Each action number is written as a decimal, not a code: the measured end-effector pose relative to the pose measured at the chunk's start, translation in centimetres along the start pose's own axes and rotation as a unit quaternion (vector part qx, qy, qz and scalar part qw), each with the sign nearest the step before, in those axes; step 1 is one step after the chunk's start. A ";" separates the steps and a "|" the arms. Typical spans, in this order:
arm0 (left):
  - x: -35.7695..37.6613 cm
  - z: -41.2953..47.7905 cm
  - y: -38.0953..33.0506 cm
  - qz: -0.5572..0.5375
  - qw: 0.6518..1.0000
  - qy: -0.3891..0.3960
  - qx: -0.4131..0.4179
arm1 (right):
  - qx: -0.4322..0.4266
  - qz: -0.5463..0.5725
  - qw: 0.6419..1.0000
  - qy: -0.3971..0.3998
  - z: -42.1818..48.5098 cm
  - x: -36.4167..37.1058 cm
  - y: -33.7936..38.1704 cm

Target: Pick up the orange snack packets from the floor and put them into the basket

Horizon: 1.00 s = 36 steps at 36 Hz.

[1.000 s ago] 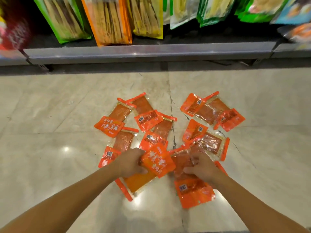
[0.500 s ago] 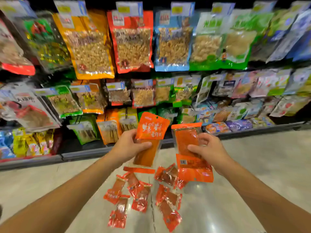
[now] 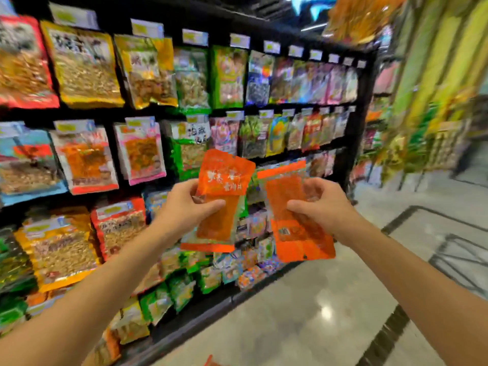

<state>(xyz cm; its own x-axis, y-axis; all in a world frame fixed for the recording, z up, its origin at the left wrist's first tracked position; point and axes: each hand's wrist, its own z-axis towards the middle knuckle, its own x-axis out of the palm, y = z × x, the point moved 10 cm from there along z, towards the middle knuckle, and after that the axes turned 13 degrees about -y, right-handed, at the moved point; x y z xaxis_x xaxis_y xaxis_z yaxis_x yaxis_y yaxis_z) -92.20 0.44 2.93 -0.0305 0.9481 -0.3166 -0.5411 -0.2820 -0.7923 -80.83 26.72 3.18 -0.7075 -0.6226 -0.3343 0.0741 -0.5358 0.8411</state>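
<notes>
My left hand [image 3: 184,207] grips an orange snack packet [image 3: 223,178] held upright at chest height, its clear lower half showing the orange snack. My right hand [image 3: 320,204] grips a second orange snack packet [image 3: 298,233], label end down. Both packets are raised in front of the shelf, side by side and a little apart. A sliver of orange [image 3: 210,361] shows at the bottom edge of the frame. No basket is in view.
A tall black shelf rack [image 3: 351,143] full of hanging snack bags fills the left and centre. Glossy tiled floor [image 3: 303,320] with dark inlay lines spreads to the right. More blurred shelving stands at the far right.
My view has swung up and to the right, away from the packets on the floor, which have dropped out of sight. Both hands have risen, each holding its packet.
</notes>
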 end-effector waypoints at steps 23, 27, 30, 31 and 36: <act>43.5 -13.0 -31.7 -0.186 0.950 0.222 0.115 | 0.106 -0.067 0.946 -0.300 -6.8 -52.2 -13.3; 51.6 -16.3 -37.9 -0.202 0.940 0.243 0.125 | 0.099 -0.095 0.937 -0.320 -6.9 -60.5 -16.0; 57.4 -18.1 -41.2 -0.214 0.932 0.270 0.109 | 0.102 -0.112 0.930 -0.334 -6.6 -65.9 -18.4; 59.3 -18.7 -42.1 -0.220 0.929 0.279 0.105 | 0.102 -0.122 0.926 -0.343 -6.5 -67.6 -19.1; 67.3 -20.2 -46.3 -0.219 0.922 0.297 0.121 | 0.100 -0.131 0.906 -0.389 -5.2 -75.0 -23.1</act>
<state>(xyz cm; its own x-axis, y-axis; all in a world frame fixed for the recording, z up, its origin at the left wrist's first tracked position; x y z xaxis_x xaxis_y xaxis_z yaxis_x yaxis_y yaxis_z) -52.28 74.30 7.76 0.6611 0.6955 -0.2814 -0.5669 0.2174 -0.7946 -25.84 82.79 6.59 -0.9697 0.1436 -0.1978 -0.2418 -0.4453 0.8621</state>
